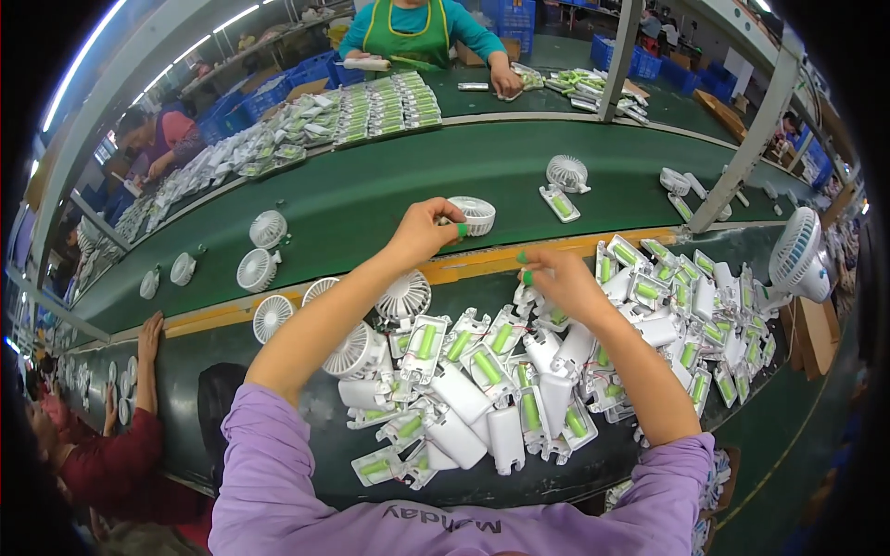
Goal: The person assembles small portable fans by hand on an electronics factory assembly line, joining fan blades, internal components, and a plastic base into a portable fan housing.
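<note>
A: What is the left hand (422, 232) doing?

B: It reaches out over the green belt (371, 199). Its fingers pinch the rim of a round white fan head (473, 214). The fan head sits at the near side of the belt, just past the yellow strip (482, 264).

A: And the right hand (561, 283)?

B: It is over the pile of white cases (519, 371) on the near table. Its fingers curl in, and two tips wear green caps. I cannot tell if it is holding anything.

A: What is in the pile?

B: White cases with green batteries inside. They lie all mixed up, some on top of others. More fan heads (371, 324) lie at the left of the pile, under the left arm.

A: Is more on the belt?

B: Yes. A fan with a case (563, 185) lies further out on it. Some fan heads (260, 250) lie at the left.

A: Who else is there?

B: A person in a green apron (408, 32) works at the far side. A person in a red sleeve (111, 454) is at the left, with a hand (150, 334) on the yellow strip. A standing fan (799, 255) is at the right.
</note>
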Action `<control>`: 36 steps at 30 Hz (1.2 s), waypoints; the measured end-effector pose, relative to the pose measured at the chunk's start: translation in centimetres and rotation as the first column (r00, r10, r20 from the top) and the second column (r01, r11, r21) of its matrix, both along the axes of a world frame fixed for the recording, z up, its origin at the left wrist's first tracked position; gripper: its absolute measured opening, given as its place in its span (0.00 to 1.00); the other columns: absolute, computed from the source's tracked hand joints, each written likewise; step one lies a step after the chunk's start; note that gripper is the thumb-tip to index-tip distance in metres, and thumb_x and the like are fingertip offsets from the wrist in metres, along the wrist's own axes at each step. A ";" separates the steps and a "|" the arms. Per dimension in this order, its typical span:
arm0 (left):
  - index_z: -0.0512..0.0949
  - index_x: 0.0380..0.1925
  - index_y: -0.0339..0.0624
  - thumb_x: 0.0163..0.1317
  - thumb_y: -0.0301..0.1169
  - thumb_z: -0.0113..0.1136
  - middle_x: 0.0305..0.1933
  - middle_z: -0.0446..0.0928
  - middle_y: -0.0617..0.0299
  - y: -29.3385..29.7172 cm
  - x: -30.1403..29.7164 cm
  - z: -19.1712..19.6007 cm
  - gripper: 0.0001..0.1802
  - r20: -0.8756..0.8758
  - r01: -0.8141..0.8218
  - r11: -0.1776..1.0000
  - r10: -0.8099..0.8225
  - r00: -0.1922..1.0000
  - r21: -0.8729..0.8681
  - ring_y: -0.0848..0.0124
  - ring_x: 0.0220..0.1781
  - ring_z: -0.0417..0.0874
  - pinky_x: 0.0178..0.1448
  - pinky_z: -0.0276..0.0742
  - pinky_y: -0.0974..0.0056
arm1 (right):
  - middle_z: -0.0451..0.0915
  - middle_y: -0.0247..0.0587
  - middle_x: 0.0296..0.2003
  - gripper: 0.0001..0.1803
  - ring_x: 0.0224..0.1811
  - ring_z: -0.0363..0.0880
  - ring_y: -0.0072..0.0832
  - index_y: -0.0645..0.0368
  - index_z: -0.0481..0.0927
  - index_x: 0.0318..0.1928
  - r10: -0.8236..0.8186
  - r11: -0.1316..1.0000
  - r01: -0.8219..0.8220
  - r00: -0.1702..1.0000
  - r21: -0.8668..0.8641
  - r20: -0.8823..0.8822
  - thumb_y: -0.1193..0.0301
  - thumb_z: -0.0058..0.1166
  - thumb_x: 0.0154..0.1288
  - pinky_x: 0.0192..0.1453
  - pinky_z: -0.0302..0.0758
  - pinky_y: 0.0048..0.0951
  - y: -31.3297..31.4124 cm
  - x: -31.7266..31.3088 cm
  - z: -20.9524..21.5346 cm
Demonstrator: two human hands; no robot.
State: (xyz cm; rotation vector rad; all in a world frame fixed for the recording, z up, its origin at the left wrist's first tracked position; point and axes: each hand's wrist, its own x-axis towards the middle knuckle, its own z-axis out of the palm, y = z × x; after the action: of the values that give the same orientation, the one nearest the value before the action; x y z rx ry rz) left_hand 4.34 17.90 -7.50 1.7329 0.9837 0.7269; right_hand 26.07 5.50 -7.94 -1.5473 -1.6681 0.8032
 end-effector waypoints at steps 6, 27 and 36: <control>0.64 0.48 0.32 0.56 0.15 0.49 0.39 0.74 0.55 -3.7 -0.5 1.2 0.19 0.430 0.132 0.989 -0.145 0.891 0.061 0.72 0.39 0.79 0.45 0.76 0.70 | 0.79 0.33 0.34 0.13 0.34 0.74 0.16 0.66 0.76 0.45 -0.019 0.999 0.003 0.916 -0.039 -0.401 0.75 0.51 0.60 0.41 0.71 0.19 -0.6 -0.4 1.7; 0.76 0.47 0.36 0.57 0.20 0.53 0.42 0.75 0.62 -11.6 -1.8 5.4 0.15 0.274 0.095 0.979 -0.143 0.951 0.181 0.78 0.37 0.78 0.44 0.75 0.73 | 0.75 0.35 0.34 0.12 0.38 0.72 0.20 0.67 0.76 0.43 0.173 0.920 -0.079 0.961 0.384 -0.217 0.80 0.49 0.57 0.42 0.69 0.22 -6.3 -4.3 6.1; 0.72 0.43 0.31 0.60 0.20 0.51 0.36 0.77 0.58 -12.9 -1.7 6.3 0.11 0.426 0.174 0.982 -0.125 0.896 -0.077 0.76 0.33 0.79 0.38 0.78 0.72 | 0.79 0.41 0.33 0.16 0.39 0.76 0.26 0.66 0.68 0.46 0.104 0.928 -0.024 0.975 0.371 -0.196 0.79 0.52 0.56 0.47 0.70 0.26 -7.2 -5.2 7.4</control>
State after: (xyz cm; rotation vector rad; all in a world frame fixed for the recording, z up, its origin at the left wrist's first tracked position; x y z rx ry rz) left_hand 2.63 4.99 -1.16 1.4510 0.5747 0.8798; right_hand 20.89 -1.74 -0.57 -1.1133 -1.6080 0.6211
